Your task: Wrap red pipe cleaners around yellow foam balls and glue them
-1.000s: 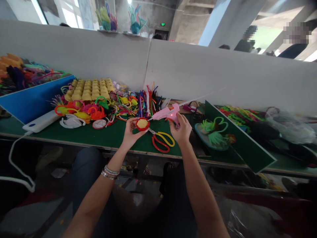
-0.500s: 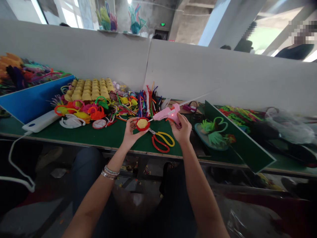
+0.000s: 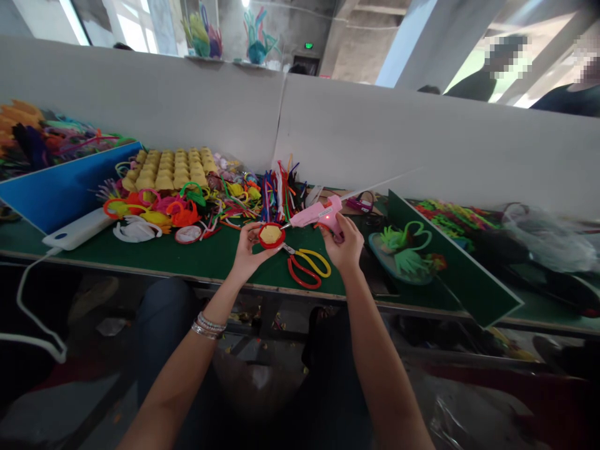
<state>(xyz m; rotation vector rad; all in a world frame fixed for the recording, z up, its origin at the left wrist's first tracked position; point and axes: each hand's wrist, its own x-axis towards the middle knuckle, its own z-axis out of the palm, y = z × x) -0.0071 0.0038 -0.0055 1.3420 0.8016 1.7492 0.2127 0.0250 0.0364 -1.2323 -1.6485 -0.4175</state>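
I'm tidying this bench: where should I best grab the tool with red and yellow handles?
Probably by the red handle and yellow handle, coming from the near right: they spread toward that side, while the metal end points toward the left hand and its red-rimmed piece.

left grip [image 3: 249, 251]: red-rimmed piece [image 3: 271, 235] | right grip [image 3: 345, 245]: pink glue gun [image 3: 312, 215] | nozzle [image 3: 285, 225] beside rim [image 3: 272, 247]

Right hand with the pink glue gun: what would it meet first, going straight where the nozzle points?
Probably the red-rimmed round piece in the left hand: the right hand holds the pink glue gun, its nozzle close by the rim. Whether they touch is unclear.
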